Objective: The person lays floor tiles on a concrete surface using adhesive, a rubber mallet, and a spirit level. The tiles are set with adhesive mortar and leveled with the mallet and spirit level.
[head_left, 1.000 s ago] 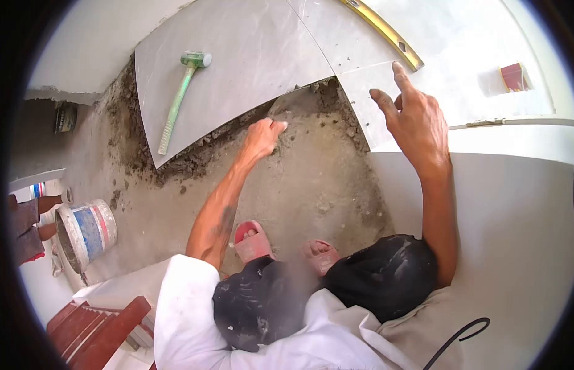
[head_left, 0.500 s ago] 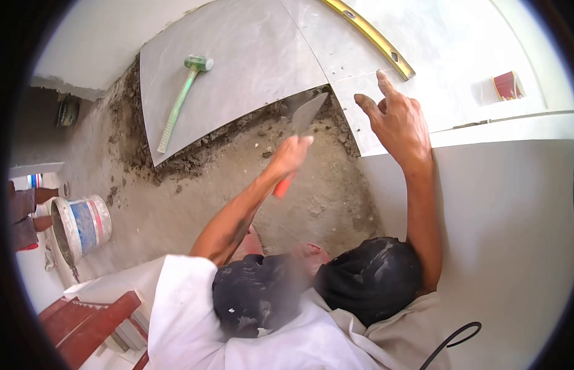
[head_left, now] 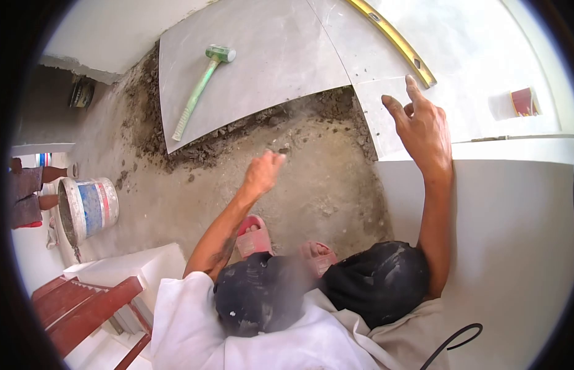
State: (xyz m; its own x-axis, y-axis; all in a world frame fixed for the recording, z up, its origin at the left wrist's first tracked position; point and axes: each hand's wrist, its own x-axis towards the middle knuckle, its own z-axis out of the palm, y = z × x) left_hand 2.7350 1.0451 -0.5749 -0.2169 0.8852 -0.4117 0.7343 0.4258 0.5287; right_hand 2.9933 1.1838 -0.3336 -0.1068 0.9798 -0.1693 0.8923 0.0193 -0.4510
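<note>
My left hand (head_left: 262, 174) is closed above the bare screed floor (head_left: 318, 185), slightly smeared by motion. The trowel that showed in it half a second ago is barely discernible now, with blade and orange handle hidden or blurred. My right hand (head_left: 424, 126) rests on the pale floor tile (head_left: 379, 117) beside the wall, thumb and index finger stretched out and the others bent. Its index fingertip is close to the end of a yellow spirit level (head_left: 401, 46). A green-handled mallet (head_left: 197, 95) lies on the large grey tile (head_left: 268, 55), which has rough mortar (head_left: 237, 126) along its edge.
A mortar-smeared bucket (head_left: 93, 206) lies tilted at the left, near another person's legs (head_left: 40, 194). A red and white cup-like container (head_left: 515, 103) is on the tiles at right. A low wall (head_left: 496, 228) runs beside my right arm; dark red wooden pieces (head_left: 83, 308) are at lower left.
My left hand has drawn back from the tile corner toward me and left, and the trowel blade no longer shows clearly. The view has shifted slightly; my right hand stays on the tile.
</note>
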